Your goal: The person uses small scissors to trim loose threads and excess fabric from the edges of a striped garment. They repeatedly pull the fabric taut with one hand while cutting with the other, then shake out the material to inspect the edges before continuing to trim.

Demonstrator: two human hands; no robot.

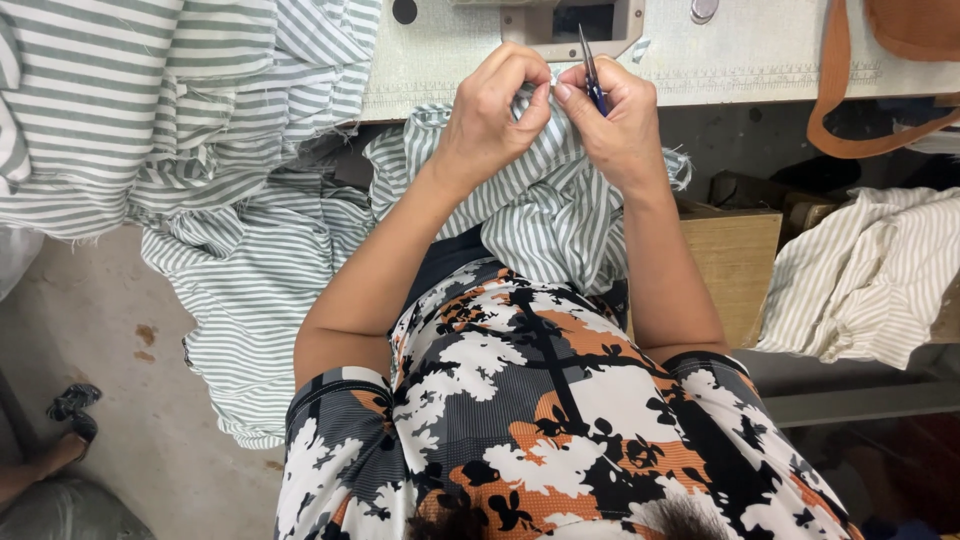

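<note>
A green-and-white striped garment piece [545, 215] lies bunched in my lap and over the table edge. My left hand [495, 110] pinches a fold of this cloth at its top. Right beside it, my right hand [615, 125] grips small blue-handled thread snips [590, 70], blades pointing up, while its thumb also presses the same fold. Both hands meet just in front of the sewing table [740, 55].
A heap of striped fabric [130, 110] hangs off the table's left side down to the floor. More striped cloth [865, 275] drapes at the right beside a wooden box [730, 255]. An orange strap [835, 100] hangs over the table. Another person's sandalled foot [70, 415] shows at lower left.
</note>
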